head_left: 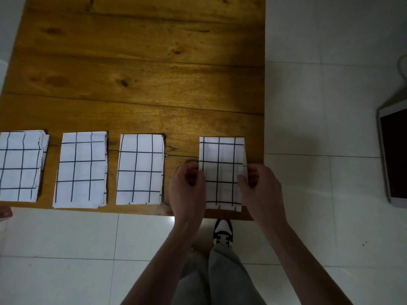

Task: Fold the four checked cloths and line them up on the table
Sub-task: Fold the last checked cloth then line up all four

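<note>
Along the near edge of your plank table (141,62) lie three folded checked cloths in a row: the leftmost cloth (21,165) cut off by the frame edge, the second cloth (81,169) beside it, and the third cloth (141,169) next. Well apart to their right sits the fourth cloth (221,172), with your left hand (187,188) pinching its left edge and your right hand (261,188) pinching its right, fingers curled. The white tiled floor (319,106) surrounds the table, your shoe (222,232) below, and at far right what may be a tablet (394,155).
</note>
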{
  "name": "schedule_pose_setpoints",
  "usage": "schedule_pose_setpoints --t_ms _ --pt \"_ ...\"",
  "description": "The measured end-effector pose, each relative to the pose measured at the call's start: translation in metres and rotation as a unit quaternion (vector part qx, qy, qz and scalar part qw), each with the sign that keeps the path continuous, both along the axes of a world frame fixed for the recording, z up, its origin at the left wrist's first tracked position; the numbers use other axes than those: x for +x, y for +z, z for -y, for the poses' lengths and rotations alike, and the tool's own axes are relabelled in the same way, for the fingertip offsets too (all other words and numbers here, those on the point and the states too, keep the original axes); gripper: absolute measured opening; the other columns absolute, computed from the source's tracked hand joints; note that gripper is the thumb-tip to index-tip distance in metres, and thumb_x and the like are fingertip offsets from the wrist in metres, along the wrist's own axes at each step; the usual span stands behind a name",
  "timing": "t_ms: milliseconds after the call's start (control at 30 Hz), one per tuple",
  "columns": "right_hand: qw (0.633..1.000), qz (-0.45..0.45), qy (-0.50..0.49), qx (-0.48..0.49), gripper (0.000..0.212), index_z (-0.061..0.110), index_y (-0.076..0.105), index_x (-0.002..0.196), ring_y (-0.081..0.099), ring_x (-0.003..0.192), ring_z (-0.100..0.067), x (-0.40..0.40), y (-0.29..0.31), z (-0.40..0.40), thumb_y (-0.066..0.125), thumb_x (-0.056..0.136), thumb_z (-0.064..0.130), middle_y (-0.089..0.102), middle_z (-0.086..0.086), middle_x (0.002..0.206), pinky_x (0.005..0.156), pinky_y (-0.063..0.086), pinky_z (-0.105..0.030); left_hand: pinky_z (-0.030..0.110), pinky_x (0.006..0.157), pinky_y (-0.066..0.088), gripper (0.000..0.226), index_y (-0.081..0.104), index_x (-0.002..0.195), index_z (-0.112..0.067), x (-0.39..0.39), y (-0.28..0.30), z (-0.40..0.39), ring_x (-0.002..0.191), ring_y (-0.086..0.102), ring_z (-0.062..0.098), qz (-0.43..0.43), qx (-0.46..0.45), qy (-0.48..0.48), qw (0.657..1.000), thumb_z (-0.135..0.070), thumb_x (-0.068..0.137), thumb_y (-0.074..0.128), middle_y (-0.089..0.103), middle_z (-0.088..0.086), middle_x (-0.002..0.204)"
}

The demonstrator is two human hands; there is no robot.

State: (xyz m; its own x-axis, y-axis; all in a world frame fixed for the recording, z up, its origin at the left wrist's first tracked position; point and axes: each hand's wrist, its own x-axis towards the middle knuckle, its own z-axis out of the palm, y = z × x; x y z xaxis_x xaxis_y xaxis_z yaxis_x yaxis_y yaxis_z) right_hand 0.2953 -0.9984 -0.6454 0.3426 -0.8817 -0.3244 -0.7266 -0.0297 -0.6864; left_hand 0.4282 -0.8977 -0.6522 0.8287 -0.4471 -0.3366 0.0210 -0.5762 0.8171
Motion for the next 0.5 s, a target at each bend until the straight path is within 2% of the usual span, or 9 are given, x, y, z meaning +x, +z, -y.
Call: schedule_pose_setpoints --t_ms 100,167,267,333,400,500 --pt "0.999 -0.034 0.026 -0.011 0.034 0.019 0.061 0.128 0.066 0.097 -0.01 -0.009 0.011 0.001 0.063 0.099 0.038 0.064 0.003 0.115 0.081 0.059 -0.031 0.04 0.085 0.06 0.015 0.069 0.115 -0.026 -0.001 0.01 -0.007 0.095 0.066 0.01 0.009 0.0 0.004 1.0 -0.028 0.1 0.065 0.069 -0.011 0.102" --pt "0.997 -0.054 0.055 -0.03 0.044 0.018 0.056 0.139 0.06 0.109 -0.011 -0.017 0.033 0.001 0.06 0.1 0.04 0.06 0.002 0.125 0.085 0.052 -0.028 0.043 0.083 0.061 0.014 0.067 0.116 -0.026 -0.004 0.026 -0.016 0.095 0.066 0.008 0.009 -0.009 0.014 1.0 -0.027 0.102 0.063 0.068 -0.012 0.102" --pt "0.992 -0.057 0.096 -0.062 0.052 0.017 0.05 0.147 0.053 0.118 -0.01 -0.024 0.084 -0.004 0.055 0.102 0.042 0.057 0.001 0.135 0.092 0.045 -0.026 0.043 0.082 0.062 0.02 0.066 0.12 -0.027 -0.005 0.068 -0.031 0.099 0.065 0.007 0.027 -0.014 0.003 1.0 -0.033 0.103 0.059 0.067 -0.013 0.108" --pt "0.988 -0.05 0.12 -0.087 0.05 0.018 0.051 0.146 0.055 0.123 -0.014 -0.025 0.125 -0.009 0.05 0.103 0.044 0.059 0.001 0.138 0.097 0.046 -0.028 0.033 0.08 0.06 0.021 0.063 0.123 -0.033 -0.004 0.105 -0.04 0.106 0.064 0.007 0.033 -0.024 -0.009 0.999 -0.038 0.103 0.057 0.066 -0.013 0.115" --pt "0.982 -0.056 0.145 -0.107 0.051 0.019 0.048 0.148 0.053 0.131 -0.015 -0.024 0.169 -0.017 0.049 0.104 0.044 0.056 0.001 0.145 0.106 0.044 -0.031 0.018 0.079 0.052 0.024 0.059 0.127 -0.038 -0.003 0.149 -0.05 0.114 0.061 0.006 0.04 -0.028 -0.018 0.999 -0.04 0.103 0.057 0.064 -0.014 0.122" --pt "0.972 -0.066 0.187 -0.124 0.056 0.022 0.041 0.154 0.041 0.144 -0.013 -0.019 0.236 -0.035 0.052 0.104 0.043 0.045 0.004 0.157 0.116 0.03 -0.028 0.009 0.082 0.043 0.034 0.058 0.135 -0.035 -0.002 0.216 -0.066 0.121 0.054 0.001 0.072 -0.018 -0.032 0.997 -0.045 0.103 0.054 0.058 -0.02 0.129"
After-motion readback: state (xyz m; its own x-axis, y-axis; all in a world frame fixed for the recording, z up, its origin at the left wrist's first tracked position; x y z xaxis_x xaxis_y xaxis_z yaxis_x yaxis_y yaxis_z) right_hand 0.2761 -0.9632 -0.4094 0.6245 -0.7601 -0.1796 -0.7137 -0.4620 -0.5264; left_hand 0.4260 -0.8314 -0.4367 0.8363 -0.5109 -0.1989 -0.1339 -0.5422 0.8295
